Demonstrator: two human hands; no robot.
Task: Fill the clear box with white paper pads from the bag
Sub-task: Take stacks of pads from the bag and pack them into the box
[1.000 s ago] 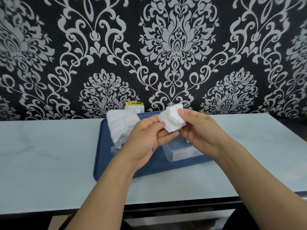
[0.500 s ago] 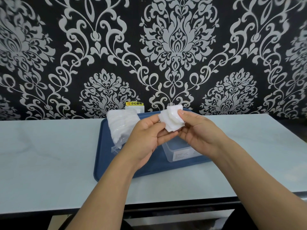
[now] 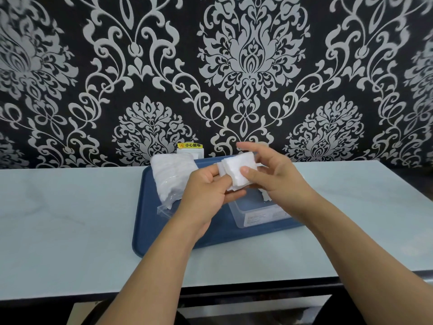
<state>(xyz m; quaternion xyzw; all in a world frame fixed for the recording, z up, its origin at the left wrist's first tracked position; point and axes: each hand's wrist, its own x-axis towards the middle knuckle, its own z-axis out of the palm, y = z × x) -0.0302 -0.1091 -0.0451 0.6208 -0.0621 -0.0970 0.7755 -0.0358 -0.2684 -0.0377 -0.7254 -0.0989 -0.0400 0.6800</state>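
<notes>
Head camera looks forward-down, close over table [image 3: 70,207].

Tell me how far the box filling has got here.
Done: little that shows; the clear box on the blue tray looks mostly empty. In hand: both hands, left hand and right hand, hold a stack of white pads above it. Left: the bag looks full.

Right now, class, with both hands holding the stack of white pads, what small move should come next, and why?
Probably lower the white pads into the clear box. Both the left hand and right hand grip them just above it, and the box stands open on the blue tray.
</notes>
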